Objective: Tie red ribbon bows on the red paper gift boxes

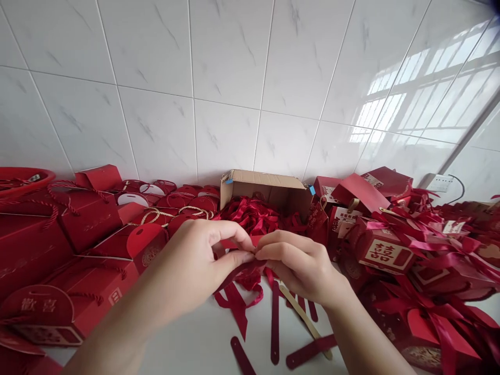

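Note:
In front of me, both hands are pinched together at the middle of the view. My left hand (201,260) has thumb and forefinger closed on a dark red strap (239,273), which curves below the fingers. The fingertips of my right hand (302,263) close at the same spot and touch the left thumb; the strap's end is hidden between them. Just behind the hands is a red card piece (227,244), partly covered. Below lie loose dark red straps (275,323) with holes at their ends, a gold strap (304,317) and a red ribbon (237,310).
An open cardboard box (269,179) full of red ribbons (250,213) stands against the tiled wall. Red gift boxes (105,281) with rope handles crowd the left. Ribboned red boxes (386,252) are piled at right. A red basin (27,179) sits far left.

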The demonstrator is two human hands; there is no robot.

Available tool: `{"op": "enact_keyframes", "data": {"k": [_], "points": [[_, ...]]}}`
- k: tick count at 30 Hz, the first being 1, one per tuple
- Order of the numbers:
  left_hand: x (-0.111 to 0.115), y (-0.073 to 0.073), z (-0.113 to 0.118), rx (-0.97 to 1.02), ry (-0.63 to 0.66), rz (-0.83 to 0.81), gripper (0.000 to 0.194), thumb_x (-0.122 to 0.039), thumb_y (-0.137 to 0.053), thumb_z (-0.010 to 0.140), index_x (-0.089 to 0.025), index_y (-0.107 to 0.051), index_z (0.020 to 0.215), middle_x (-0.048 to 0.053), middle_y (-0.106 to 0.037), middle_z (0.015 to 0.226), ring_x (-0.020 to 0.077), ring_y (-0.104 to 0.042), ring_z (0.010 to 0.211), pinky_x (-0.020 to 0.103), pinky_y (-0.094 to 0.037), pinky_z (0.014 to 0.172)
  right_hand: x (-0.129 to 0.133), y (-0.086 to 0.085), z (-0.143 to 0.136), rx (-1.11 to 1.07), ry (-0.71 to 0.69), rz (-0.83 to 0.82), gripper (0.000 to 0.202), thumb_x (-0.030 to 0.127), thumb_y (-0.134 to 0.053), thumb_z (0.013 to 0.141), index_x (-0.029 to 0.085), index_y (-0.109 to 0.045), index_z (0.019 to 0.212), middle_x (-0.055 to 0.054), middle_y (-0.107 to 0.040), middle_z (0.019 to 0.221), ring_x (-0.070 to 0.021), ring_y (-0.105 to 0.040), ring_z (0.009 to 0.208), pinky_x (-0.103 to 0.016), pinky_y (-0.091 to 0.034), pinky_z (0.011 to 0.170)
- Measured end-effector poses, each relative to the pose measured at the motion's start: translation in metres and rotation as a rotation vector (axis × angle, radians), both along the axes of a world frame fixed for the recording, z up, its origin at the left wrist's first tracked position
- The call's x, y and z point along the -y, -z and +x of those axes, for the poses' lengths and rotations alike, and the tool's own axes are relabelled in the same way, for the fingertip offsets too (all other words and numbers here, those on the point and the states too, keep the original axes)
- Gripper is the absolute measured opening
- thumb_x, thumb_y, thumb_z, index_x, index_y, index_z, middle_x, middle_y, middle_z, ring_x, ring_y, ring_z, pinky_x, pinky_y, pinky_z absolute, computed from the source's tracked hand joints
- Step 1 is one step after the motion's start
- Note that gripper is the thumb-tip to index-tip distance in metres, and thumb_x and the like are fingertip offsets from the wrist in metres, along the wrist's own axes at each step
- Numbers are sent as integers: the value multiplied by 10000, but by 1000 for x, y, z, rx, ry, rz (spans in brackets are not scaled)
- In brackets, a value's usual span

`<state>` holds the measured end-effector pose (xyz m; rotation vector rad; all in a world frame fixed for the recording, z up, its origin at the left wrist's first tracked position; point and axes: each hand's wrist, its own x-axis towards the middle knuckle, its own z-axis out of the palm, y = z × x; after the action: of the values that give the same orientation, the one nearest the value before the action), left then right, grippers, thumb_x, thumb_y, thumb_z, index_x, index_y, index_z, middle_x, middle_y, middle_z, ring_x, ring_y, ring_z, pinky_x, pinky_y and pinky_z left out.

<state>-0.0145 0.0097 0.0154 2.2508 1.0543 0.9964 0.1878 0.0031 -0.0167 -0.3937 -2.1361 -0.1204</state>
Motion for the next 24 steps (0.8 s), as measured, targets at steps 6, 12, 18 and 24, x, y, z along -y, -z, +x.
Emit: {"op": "enact_keyframes", "data": {"k": [6, 12, 18, 24], "points": [[2, 4, 3, -1, -76, 140, 128, -209, -617, 768, -257, -729, 730, -22, -693, 601, 185, -682, 570, 225, -490, 463, -4, 8, -2, -13, 68, -11, 224, 6, -463, 881, 165, -585, 982, -98, -663, 973, -138, -652, 844, -224, -572, 693], [0, 3, -2, 30, -29, 147, 98, -230, -649, 761, -257, -727, 709, -17, -690, 591, 183, -671, 540, 227, -484, 433, -5, 3, -2, -123, -39, -11, 175, 19, -553, 868, 151, -618, 963, -77, -676, 883, -139, -665, 846, -230, -577, 750], [9, -2, -5, 57, 31, 54, 100, -234, -660, 763, -256, -732, 698, -22, -677, 571, 162, -632, 482, 231, -482, 411, 0, -6, 1, -58, -201, -99, 140, 55, -607, 865, 120, -639, 985, -99, -648, 899, -148, -640, 850, -255, -571, 748], [-7, -2, -12, 41, -4, 2, 222, -424, -640, 806, -278, -696, 963, 33, -734, 934, 204, -695, 700, 271, -545, 524, 9, -12, 14, -63, -242, -155, 147, -5, -578, 846, 107, -660, 894, -88, -625, 844, -140, -630, 798, -244, -553, 689]]}}
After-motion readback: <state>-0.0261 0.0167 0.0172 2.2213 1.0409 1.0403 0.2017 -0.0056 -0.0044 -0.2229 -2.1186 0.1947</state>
